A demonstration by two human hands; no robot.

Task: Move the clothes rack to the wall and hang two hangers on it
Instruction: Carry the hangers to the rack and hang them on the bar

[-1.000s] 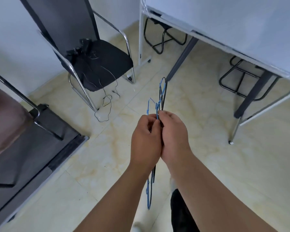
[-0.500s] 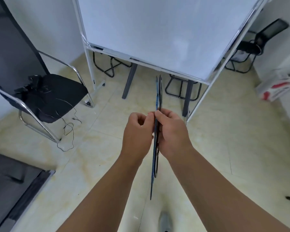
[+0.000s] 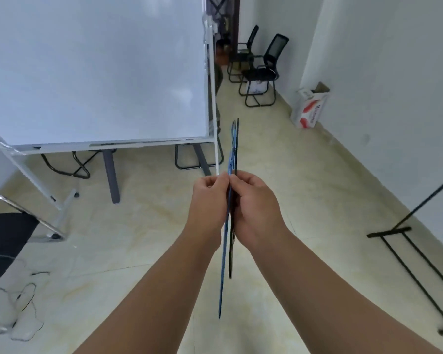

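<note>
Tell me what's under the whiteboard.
Under the whiteboard: a grey table leg and black chair frames on the floor. The board hides the tabletop and chair seats behind it.

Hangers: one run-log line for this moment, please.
hangers: two, blue and black, edge-on | left hand + right hand: both gripping | rack: right, by wall, nothing hung
</note>
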